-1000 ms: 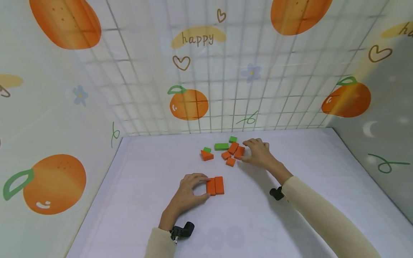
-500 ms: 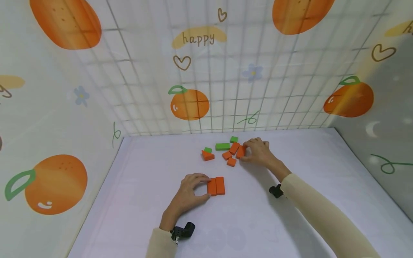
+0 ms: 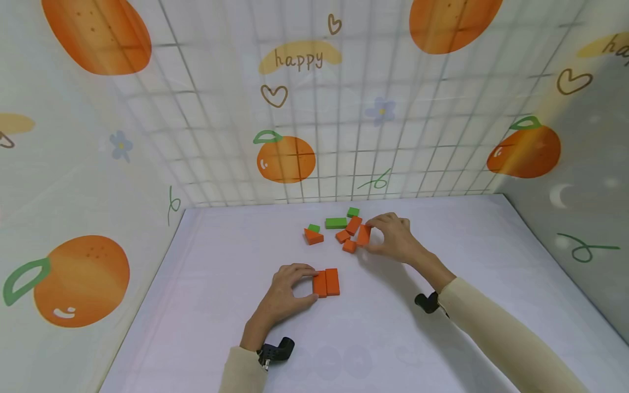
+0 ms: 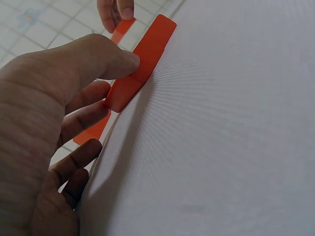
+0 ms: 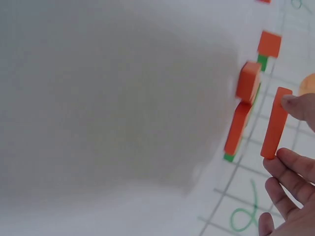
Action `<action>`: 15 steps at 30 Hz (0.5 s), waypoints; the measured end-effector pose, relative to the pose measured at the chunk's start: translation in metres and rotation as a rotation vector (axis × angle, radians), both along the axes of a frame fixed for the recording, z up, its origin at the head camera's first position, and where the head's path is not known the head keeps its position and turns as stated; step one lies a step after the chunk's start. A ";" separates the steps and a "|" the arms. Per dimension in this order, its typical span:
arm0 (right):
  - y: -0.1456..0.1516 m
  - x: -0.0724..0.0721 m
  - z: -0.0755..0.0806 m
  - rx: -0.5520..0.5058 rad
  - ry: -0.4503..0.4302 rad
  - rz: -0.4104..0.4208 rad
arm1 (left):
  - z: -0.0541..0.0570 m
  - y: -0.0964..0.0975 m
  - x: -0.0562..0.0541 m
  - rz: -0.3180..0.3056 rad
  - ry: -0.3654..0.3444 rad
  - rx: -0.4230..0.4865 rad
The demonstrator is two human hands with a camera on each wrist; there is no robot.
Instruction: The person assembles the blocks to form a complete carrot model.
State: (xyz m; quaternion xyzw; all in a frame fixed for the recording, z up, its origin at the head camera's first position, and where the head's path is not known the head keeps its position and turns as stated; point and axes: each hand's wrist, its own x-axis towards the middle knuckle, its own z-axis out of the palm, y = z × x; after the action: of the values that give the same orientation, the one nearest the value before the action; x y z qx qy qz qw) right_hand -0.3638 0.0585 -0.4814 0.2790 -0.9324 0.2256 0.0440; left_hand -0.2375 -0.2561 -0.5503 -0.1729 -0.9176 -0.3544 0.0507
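Note:
Two orange rectangular blocks lie side by side on the table. My left hand pinches the left one, its thumb at the near end and a finger at the far end. In the left wrist view the thumb presses the orange pair. Farther back, my right hand pinches another orange rectangular block between thumb and fingertips. The right wrist view shows this held block apart from the pile, raised off the table.
Left of the right hand lie small orange blocks, an orange rectangular block, a long green block and a small green one. An orange triangular block sits before another green piece. A patterned curtain stands behind the table.
My right hand has closed its fingers on the orange block, which now appears lifted and tilted. The left hand and its pair of blocks stay in place.

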 end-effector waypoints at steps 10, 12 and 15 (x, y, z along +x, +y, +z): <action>-0.014 0.039 0.003 -0.023 0.040 0.108 | 0.001 0.000 0.001 0.002 -0.013 0.000; -0.016 0.045 0.003 -0.020 0.043 0.126 | 0.002 0.000 0.001 0.003 -0.018 -0.001; -0.020 0.053 0.002 -0.009 0.046 0.150 | 0.002 0.000 0.001 0.006 -0.019 -0.007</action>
State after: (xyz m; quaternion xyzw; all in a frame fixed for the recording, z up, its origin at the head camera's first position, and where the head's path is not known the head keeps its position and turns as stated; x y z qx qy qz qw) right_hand -0.3104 0.0382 -0.4794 0.3530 -0.9065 0.2261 0.0498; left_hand -0.2361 -0.2558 -0.5479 -0.1670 -0.9197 -0.3527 0.0426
